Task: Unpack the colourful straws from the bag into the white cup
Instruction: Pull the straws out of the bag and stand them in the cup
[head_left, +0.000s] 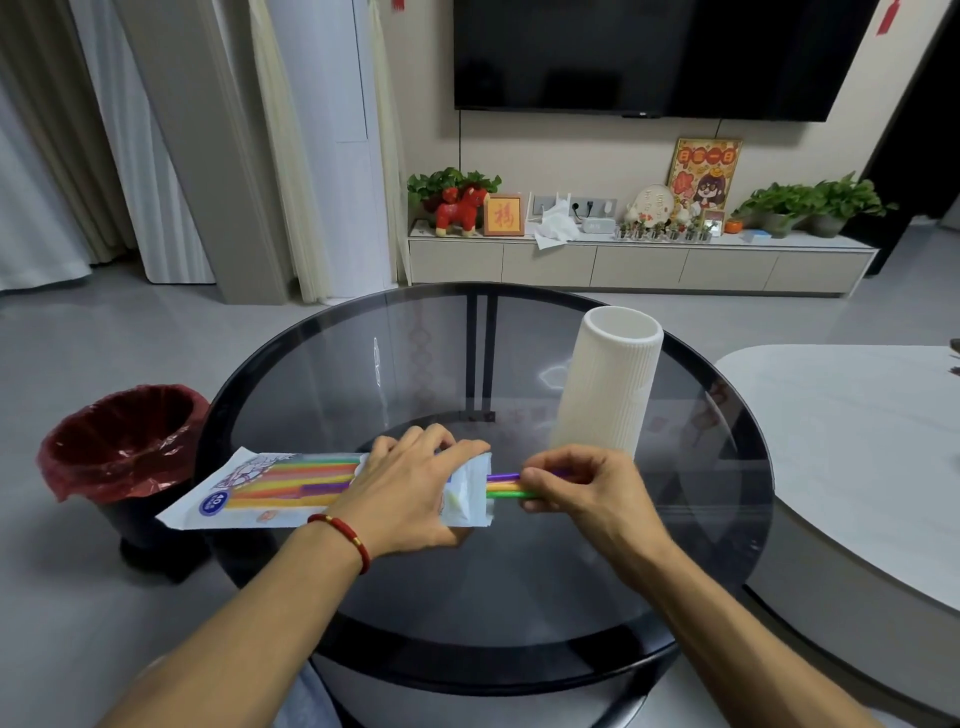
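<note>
A flat plastic bag (249, 488) full of colourful straws lies on the round dark glass table (467, 597), its closed end hanging past the left rim. My left hand (415, 493) presses down on the bag's open right end. Purple, yellow and green straws (504, 486) stick out of that opening, and my right hand (576, 488) is pinched around their tips. The tall ribbed white cup (605, 379) stands upright just behind my right hand, its mouth open and nothing visible inside.
A bin with a red liner (122, 447) stands on the floor left of the table. A pale marble-look table (857, 457) sits close on the right. A TV cabinet with plants and ornaments (639, 260) runs along the far wall.
</note>
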